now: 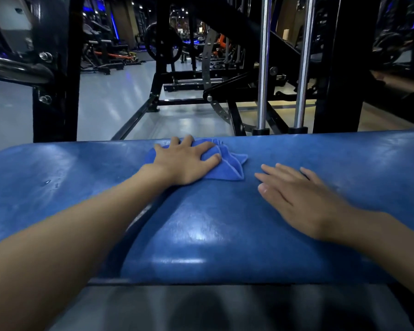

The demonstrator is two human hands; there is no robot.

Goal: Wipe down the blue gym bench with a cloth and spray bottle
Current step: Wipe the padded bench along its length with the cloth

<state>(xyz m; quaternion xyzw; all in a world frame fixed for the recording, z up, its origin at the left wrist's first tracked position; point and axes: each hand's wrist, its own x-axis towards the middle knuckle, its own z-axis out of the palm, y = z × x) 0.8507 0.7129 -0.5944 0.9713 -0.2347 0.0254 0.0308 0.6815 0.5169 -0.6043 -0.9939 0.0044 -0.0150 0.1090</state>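
The blue gym bench (81,177) stretches across the middle of the head view, its padded surface shiny under the lights. A crumpled blue cloth (232,163) lies on the far part of the pad. My left hand (187,161) presses down on the cloth, fingers curled over its bunched top. My right hand (296,194) rests flat on the pad to the right of the cloth, fingers apart and holding nothing. No spray bottle is in view.
Black machine frames (55,91) stand just beyond the bench at left and right. Two chrome guide rods (264,68) rise behind the cloth. A grey floor (120,96) and more gym machines lie farther back.
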